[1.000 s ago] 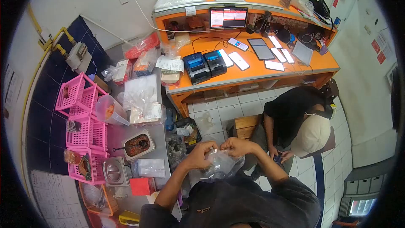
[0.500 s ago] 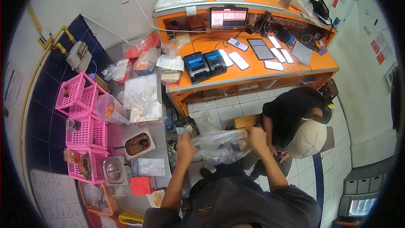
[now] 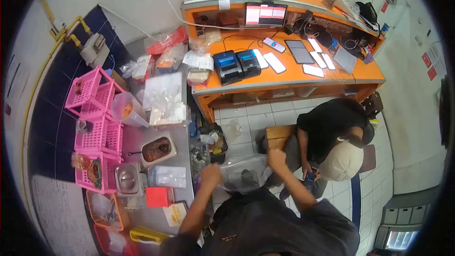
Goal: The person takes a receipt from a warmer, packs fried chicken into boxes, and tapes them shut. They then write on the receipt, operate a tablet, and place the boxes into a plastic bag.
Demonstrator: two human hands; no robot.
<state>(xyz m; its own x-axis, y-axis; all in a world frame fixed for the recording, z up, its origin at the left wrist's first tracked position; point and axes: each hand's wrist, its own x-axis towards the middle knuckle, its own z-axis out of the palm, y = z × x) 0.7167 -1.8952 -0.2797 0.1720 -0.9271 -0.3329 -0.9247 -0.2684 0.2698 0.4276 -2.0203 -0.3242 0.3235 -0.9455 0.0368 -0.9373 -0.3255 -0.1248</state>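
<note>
A clear plastic bag [image 3: 244, 173] is stretched between my two hands in front of my body. My left hand [image 3: 211, 175] is closed on the bag's left side. On the other side, my right hand [image 3: 277, 158] grips the bag's right edge with the fingers closed. The floor shows through the thin plastic, and I see nothing inside that I can make out. Left of my left hand is the metal counter [image 3: 182, 161] with a steel pan of dark red sauce [image 3: 159, 149], a red box [image 3: 159, 196] and a stack of clear packets [image 3: 168, 176].
A seated person [image 3: 332, 128] in a cap holds a phone [image 3: 310, 178] at my right, close to my right arm. Ahead is an orange desk [image 3: 227, 50] with printers [image 3: 237, 66], phones and a monitor [image 3: 265, 15]. Pink baskets [image 3: 97, 135] line the left wall. A bin [image 3: 215, 140] stands below the counter.
My hands have come slightly closer together, and the bag hangs lower and flatter between them. The camera view has shifted a little. The seated person has barely moved.
</note>
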